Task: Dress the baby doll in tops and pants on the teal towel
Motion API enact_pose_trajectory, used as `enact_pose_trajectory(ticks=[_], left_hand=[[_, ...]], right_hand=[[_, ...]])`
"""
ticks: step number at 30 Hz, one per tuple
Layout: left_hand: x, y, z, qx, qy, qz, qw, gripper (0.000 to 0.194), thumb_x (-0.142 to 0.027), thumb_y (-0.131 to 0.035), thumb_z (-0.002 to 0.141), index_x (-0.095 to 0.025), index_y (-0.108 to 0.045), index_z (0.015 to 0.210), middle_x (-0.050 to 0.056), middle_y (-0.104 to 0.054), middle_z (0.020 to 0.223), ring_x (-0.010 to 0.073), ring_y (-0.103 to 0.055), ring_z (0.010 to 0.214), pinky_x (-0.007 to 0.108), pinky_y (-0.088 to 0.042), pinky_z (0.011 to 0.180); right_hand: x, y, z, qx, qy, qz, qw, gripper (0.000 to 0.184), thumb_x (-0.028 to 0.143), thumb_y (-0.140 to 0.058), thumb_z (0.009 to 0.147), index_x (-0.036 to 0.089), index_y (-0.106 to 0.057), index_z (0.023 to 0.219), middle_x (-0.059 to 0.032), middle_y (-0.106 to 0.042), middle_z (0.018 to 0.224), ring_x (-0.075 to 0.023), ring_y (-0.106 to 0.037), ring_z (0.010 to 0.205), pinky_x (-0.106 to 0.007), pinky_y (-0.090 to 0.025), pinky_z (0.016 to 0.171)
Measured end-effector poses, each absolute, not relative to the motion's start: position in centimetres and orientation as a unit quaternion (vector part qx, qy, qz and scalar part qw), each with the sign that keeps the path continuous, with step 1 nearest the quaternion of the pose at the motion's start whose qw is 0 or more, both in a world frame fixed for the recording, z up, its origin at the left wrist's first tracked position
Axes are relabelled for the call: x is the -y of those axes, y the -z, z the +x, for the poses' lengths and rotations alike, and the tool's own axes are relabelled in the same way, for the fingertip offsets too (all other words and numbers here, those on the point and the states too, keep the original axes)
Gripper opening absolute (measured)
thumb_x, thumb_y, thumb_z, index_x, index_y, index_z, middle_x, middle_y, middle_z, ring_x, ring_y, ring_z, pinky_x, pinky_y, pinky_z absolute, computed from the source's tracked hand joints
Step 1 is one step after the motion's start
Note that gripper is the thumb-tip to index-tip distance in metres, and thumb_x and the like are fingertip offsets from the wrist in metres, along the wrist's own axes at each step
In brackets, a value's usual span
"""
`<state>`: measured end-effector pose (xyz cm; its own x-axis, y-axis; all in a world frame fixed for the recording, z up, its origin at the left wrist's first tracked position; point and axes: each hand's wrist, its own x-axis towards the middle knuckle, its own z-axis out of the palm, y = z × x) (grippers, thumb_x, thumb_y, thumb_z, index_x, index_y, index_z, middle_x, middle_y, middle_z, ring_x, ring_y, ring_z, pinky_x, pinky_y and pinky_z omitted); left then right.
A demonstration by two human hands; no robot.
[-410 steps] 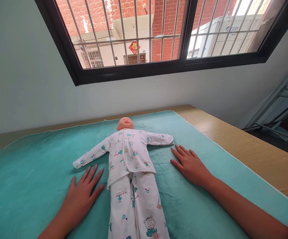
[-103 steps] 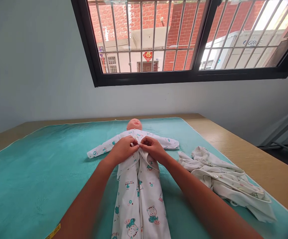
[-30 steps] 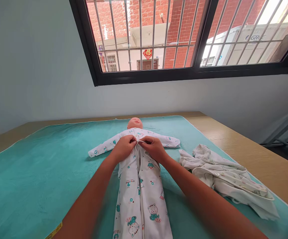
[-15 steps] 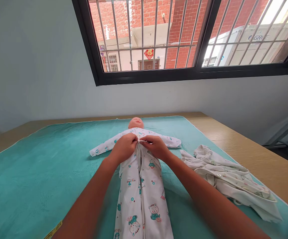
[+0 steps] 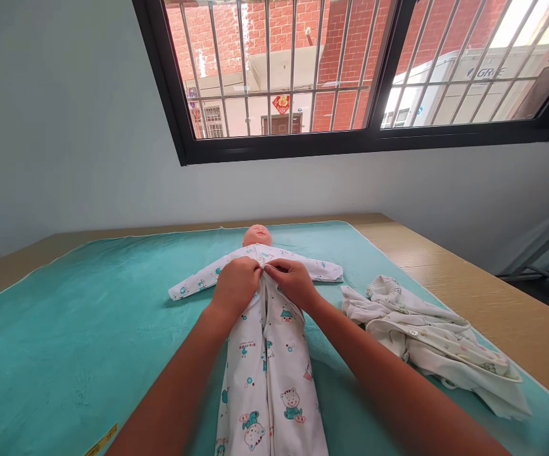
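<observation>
A baby doll (image 5: 257,235) lies on its back, dressed in a white baby romper (image 5: 289,358) printed with small bears and houses. Its sleeves stretch out to both sides and its front is parted down the middle. My left hand (image 5: 237,283) pinches the romper's front edge at the chest. Right beside it, my right hand (image 5: 291,280) grips the opposite edge between thumb and fingers. The fingertips of both hands nearly meet at the centre line. Whatever fastener lies between them is hidden by my fingers.
A teal cloth (image 5: 88,329) covers most of the wooden table (image 5: 445,272). To the right lies a crumpled white baby garment (image 5: 426,335). A yellow strip (image 5: 102,439) shows at the lower left. Behind the table is a wall with a barred window (image 5: 278,142).
My hands have drawn slightly closer together at the chest, and the bit of fabric stretched between the fingers shows less. The whole view has shifted a little.
</observation>
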<state>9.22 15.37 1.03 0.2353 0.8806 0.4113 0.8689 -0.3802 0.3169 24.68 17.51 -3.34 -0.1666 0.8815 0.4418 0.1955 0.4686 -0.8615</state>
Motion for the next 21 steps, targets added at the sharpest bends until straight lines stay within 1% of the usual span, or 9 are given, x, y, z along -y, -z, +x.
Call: enact_pose_trajectory(ticks=[3, 7, 15, 18, 21], left_hand=[[-15.17, -1.00, 9.54, -0.568, -0.241, 0.787, -0.021, 0.030, -0.020, -0.042, 0.089, -0.018, -0.069, 0.074, 0.009, -0.068, 0.083, 0.0216, -0.060, 0.076, 0.031, -0.039, 0.067], [-15.27, -0.86, 9.61, -0.563, -0.246, 0.789, 0.000, 0.034, -0.015, -0.038, 0.089, -0.018, -0.069, 0.076, 0.008, -0.068, 0.083, 0.0198, -0.060, 0.075, 0.030, -0.040, 0.070], [-15.47, -0.45, 9.48, -0.517, -0.276, 0.810, 0.023, 0.032, -0.011, -0.040, 0.086, -0.018, -0.068, 0.074, 0.006, -0.065, 0.080, 0.0170, -0.057, 0.072, 0.027, -0.039, 0.066], [-15.67, -0.34, 9.36, -0.513, -0.287, 0.808, 0.030, 0.031, -0.012, -0.040, 0.086, -0.019, -0.068, 0.073, 0.006, -0.065, 0.079, 0.0167, -0.056, 0.072, 0.027, -0.039, 0.066], [-15.98, -0.28, 9.19, -0.509, -0.314, 0.798, 0.072, 0.029, -0.013, -0.041, 0.084, -0.019, -0.067, 0.072, 0.005, -0.067, 0.080, 0.0167, -0.056, 0.073, 0.027, -0.040, 0.068]], right_hand=[[-17.38, 3.32, 24.52, 0.681, -0.334, -0.403, 0.512, 0.023, 0.032, -0.057, 0.083, 0.018, -0.075, 0.082, -0.0019, -0.072, 0.083, -0.0184, -0.061, 0.079, -0.028, -0.045, 0.073], [-17.28, 3.36, 24.40, 0.674, -0.337, -0.417, 0.508, 0.023, 0.032, -0.056, 0.082, 0.019, -0.075, 0.082, -0.0015, -0.072, 0.082, -0.0184, -0.061, 0.079, -0.027, -0.045, 0.071], [-17.35, 3.67, 24.27, 0.676, -0.326, -0.421, 0.510, 0.023, 0.031, -0.054, 0.082, 0.019, -0.074, 0.082, -0.0013, -0.071, 0.081, -0.0179, -0.061, 0.077, -0.026, -0.045, 0.070], [-17.21, 3.58, 24.06, 0.675, -0.312, -0.437, 0.506, 0.023, 0.032, -0.054, 0.082, 0.018, -0.072, 0.079, -0.0012, -0.069, 0.076, -0.0170, -0.058, 0.073, -0.026, -0.043, 0.067], [-16.93, 3.56, 23.66, 0.675, -0.271, -0.469, 0.500, 0.023, 0.032, -0.053, 0.083, 0.018, -0.068, 0.073, -0.0004, -0.065, 0.069, -0.0151, -0.053, 0.066, -0.025, -0.039, 0.061]])
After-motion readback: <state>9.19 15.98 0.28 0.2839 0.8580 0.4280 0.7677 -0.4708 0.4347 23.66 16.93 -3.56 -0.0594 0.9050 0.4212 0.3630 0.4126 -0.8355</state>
